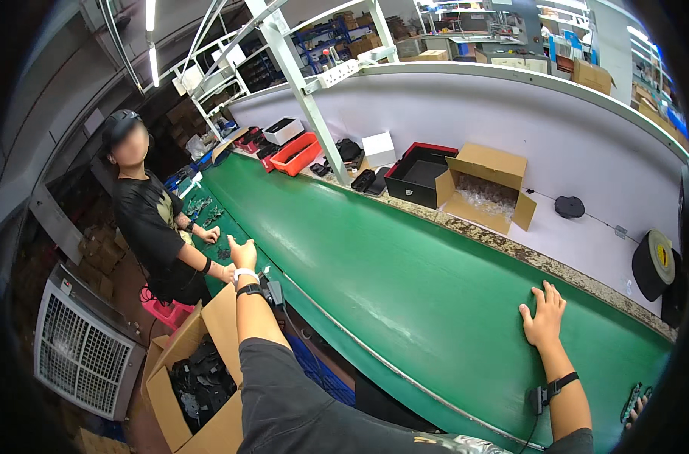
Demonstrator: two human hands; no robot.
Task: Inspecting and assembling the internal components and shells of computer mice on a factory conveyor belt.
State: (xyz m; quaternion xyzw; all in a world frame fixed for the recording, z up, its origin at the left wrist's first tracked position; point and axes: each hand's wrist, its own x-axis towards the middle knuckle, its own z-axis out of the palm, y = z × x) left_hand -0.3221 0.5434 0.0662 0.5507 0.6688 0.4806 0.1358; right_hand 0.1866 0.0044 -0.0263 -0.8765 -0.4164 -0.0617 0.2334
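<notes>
My right hand (544, 316) is open over the green belt surface (405, 303), fingers spread and holding nothing. A black strap with a small device circles that wrist. Off to the left, my left hand (242, 253) reaches out beyond the inner edge of the belt, close to a co-worker's hands. Its thumb and fingers look apart, and no thing shows in it. A white band and a black strap are on the left wrist. Small dark parts (222, 252) lie on the green surface near the left hand; their kind is too small to tell.
A co-worker (144, 219) stands at left. A carton of black plastic parts (200, 382) is beside my left arm. Along the far ledge are an orange bin (295, 155), a black box (420, 175), an open carton (486, 185) and a tape roll (654, 265). Another hand (638, 412) shows lower right.
</notes>
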